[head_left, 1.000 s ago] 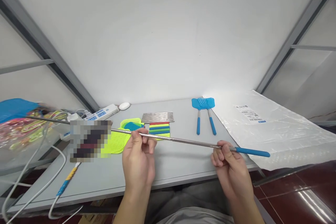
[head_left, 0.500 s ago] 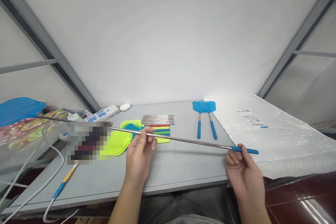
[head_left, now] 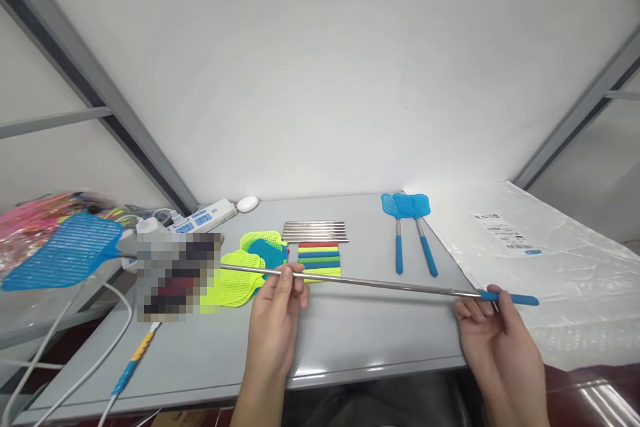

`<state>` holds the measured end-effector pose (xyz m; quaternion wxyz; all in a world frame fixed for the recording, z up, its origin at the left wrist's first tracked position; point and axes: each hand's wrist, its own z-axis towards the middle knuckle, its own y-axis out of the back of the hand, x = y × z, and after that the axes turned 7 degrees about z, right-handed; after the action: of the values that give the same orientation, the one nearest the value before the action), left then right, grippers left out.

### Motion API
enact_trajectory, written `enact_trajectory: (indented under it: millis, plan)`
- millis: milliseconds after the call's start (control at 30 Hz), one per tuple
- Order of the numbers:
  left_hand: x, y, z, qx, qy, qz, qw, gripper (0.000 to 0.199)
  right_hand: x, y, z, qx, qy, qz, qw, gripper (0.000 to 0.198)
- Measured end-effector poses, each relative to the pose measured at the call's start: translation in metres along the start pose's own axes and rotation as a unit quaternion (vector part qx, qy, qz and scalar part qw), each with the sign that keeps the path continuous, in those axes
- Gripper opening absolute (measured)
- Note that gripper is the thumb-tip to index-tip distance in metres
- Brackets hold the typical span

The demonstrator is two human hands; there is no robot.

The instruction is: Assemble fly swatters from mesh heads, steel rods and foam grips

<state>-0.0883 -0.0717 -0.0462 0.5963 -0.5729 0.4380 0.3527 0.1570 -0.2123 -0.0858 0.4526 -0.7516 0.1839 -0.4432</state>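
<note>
A long telescopic fly swatter (head_left: 380, 284) with a metal rod runs across the view, its far left end lower than its middle is not clear because a pixelated patch covers part of it. Its blue mesh head (head_left: 65, 250) is at the far left, and its blue handle (head_left: 523, 299) at the right. My left hand (head_left: 274, 323) pinches the rod near its middle between thumb and fingers. My right hand (head_left: 503, 347) closes around the handle where it meets the rod. The swatter is held above the table.
Behind the rod lie metal rods (head_left: 315, 231), coloured handles (head_left: 319, 255) and yellow-green mesh heads (head_left: 243, 280). Two or three blue swatters (head_left: 411, 205) rest farther back. A white packaging sheet (head_left: 460, 240) covers the right side. A power strip (head_left: 203, 217) with cables stands left.
The view has turned slightly left, so things sit farther right. The swatter's blue head has dropped and shows more of its face. Both hands keep their hold.
</note>
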Motion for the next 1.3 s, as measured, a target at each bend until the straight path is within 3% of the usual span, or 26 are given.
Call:
enact_trajectory:
  millis: [300, 533, 633, 833, 1000, 1100, 1200, 1300]
  plan:
    - [0.004, 0.006, 0.0, 0.008, -0.026, 0.02, 0.999, 0.033, -0.017, -0.006, -0.006, 0.014, 0.068, -0.012, 0.998, 0.014]
    - [0.005, -0.003, -0.008, -0.025, -0.071, -0.03, 0.997, 0.03, -0.028, -0.011, -0.014, 0.005, 0.094, 0.019, 0.995, 0.019]
    - [0.016, -0.017, -0.022, -0.034, -0.088, -0.014, 0.995, 0.029, -0.033, -0.015, -0.022, 0.006, 0.08, 0.016, 0.997, 0.021]
    - [0.045, -0.045, -0.05, 0.023, -0.023, 0.083, 0.996, 0.034, -0.045, -0.019, -0.025, 0.047, 0.017, -0.045, 0.998, 0.029]
    - [0.035, -0.013, -0.032, 0.025, 0.002, 0.12, 0.992, 0.034, -0.04, -0.019, -0.023, 0.039, -0.024, -0.045, 0.998, 0.023]
    - [0.024, 0.007, -0.02, 0.005, 0.009, 0.053, 0.999, 0.026, -0.038, -0.02, -0.028, 0.023, -0.039, -0.02, 0.999, 0.021]
    - [0.021, 0.012, -0.018, 0.001, 0.003, 0.011, 1.0, 0.021, -0.037, -0.02, -0.032, 0.028, -0.044, -0.009, 0.999, 0.018]
    - [0.025, 0.006, -0.023, 0.014, -0.02, 0.059, 0.998, 0.024, -0.035, -0.02, -0.034, 0.045, -0.058, 0.0, 0.997, 0.017]
